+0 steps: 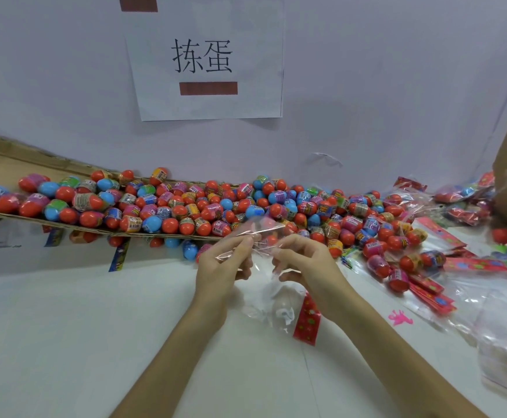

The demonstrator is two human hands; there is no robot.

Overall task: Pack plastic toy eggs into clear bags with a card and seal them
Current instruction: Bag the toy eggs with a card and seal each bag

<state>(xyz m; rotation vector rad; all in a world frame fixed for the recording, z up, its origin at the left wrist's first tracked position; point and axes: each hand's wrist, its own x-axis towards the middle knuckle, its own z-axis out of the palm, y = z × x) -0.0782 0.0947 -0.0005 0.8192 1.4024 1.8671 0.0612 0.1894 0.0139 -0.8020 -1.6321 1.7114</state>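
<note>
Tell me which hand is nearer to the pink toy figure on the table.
The right hand. It is left of the pink toy figure, not touching it; the left hand is farther left, beyond the right one. Both pinch the clear bag.

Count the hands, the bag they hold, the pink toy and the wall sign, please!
Hands: 2, left hand and right hand
Clear bag, pinched by both hands: 1
Pink toy: 1
Wall sign: 1
Total: 5

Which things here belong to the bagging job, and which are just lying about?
Job: clear bag pinched by left hand and right hand, red card, loose eggs, spare bags.
Lying about: pink toy figure, wall sign, printed strips.
</note>
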